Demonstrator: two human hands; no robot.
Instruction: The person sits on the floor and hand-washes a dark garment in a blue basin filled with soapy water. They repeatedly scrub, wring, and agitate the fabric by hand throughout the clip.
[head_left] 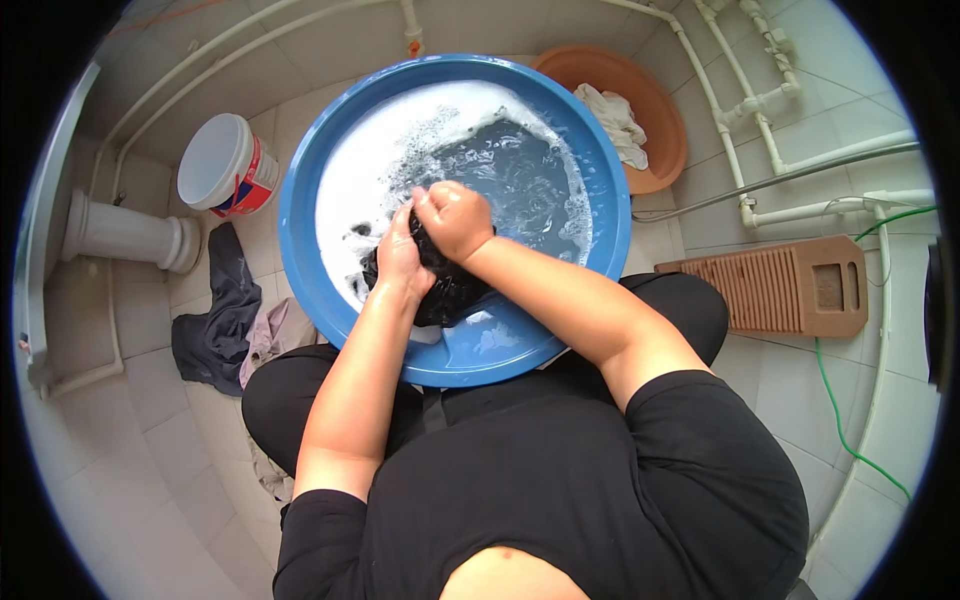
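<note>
A large blue basin stands between my knees, with foamy white suds on its left and greyish water on its right. Both hands are over its near part, gripping a wet black cloth. My left hand presses against the cloth's left side, its fingers pointing away from me. Curled into a fist, my right hand holds the cloth from the other side, close against the left fingers. Most of the cloth bunches beneath the hands, its lower part at the basin's near wall. What garment it is, I cannot tell.
An orange basin with a white cloth sits at the far right. To the right lies a brown washboard near white pipes. On the left are a white bucket, dark clothing and a pale pink cloth.
</note>
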